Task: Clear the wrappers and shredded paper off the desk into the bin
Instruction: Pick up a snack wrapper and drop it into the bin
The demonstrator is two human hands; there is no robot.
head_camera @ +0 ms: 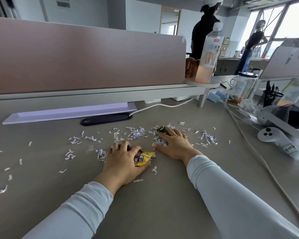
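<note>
My left hand [123, 161] lies on the grey desk [145, 204] with its fingers curled round a yellow snack wrapper [144, 157]. My right hand [173, 144] rests flat on the desk with straight fingers, its fingertips touching a dark green wrapper [162, 129] and covering some paper shreds. White shredded paper [135, 132] is scattered across the desk, with more shreds [206, 138] to the right and loose bits [69, 155] to the left. No bin is in view.
A pink partition [85, 57] backs the desk, with a lilac stand [67, 112] and dark cable slot [105, 119] below it. A bottle [210, 54] stands on a small shelf. At right lie a white controller [276, 141], cables [248, 145], a jar [242, 87] and a pen cup [271, 97]. Two people stand behind.
</note>
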